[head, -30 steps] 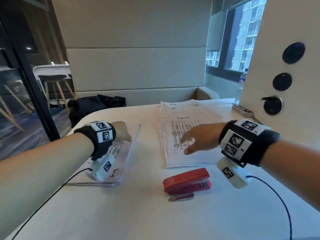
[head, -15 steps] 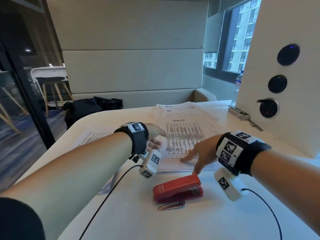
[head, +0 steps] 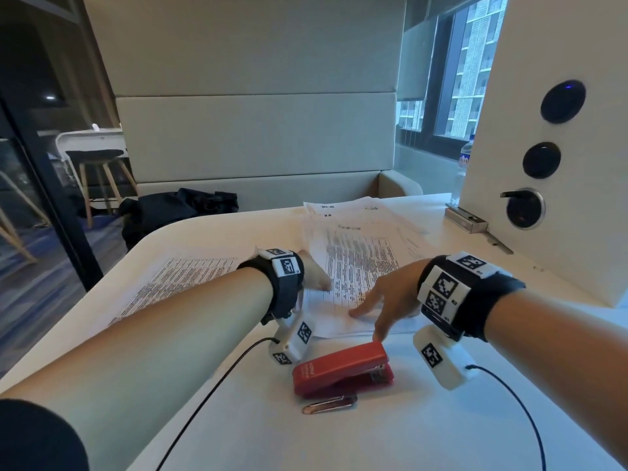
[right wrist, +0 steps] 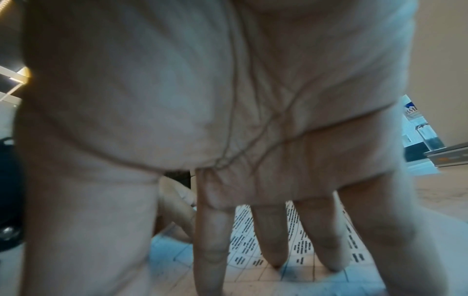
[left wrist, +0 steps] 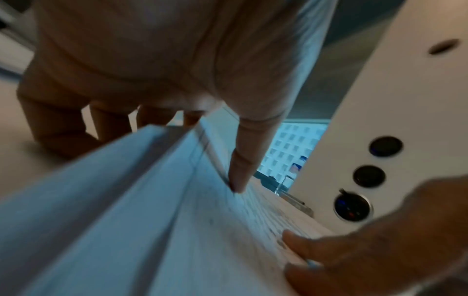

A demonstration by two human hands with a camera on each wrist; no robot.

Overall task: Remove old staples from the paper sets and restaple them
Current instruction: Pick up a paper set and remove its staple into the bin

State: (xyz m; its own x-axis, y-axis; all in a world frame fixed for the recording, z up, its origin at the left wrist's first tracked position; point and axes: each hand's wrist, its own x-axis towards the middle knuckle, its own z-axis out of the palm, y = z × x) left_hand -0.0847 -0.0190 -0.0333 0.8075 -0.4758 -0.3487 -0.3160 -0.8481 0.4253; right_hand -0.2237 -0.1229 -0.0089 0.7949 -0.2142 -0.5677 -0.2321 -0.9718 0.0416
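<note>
A stack of printed paper sets [head: 360,256] lies mid-table. My left hand [head: 314,278] holds its left edge; in the left wrist view the thumb [left wrist: 243,170] lies on top of the paper set [left wrist: 202,230] and the fingers [left wrist: 108,124] reach behind the raised edge. My right hand [head: 384,300] presses spread, straight fingers [right wrist: 210,240] on the sheet's near part. A red stapler [head: 341,372] lies shut in front of the stack, with a small silver metal tool [head: 329,404] beside it. Another printed set [head: 176,287] lies flat under my left forearm.
A white wall panel [head: 550,205] with round sockets rises along the table's right side, with a metal bar [head: 466,218] at its foot. A black bag [head: 176,209] sits on the bench behind the table. Wrist-camera cables trail over the table's near part.
My left hand left the paper set at the left and crossed to the middle stack's left edge. My right hand slid toward the stack's near edge, fingers still down.
</note>
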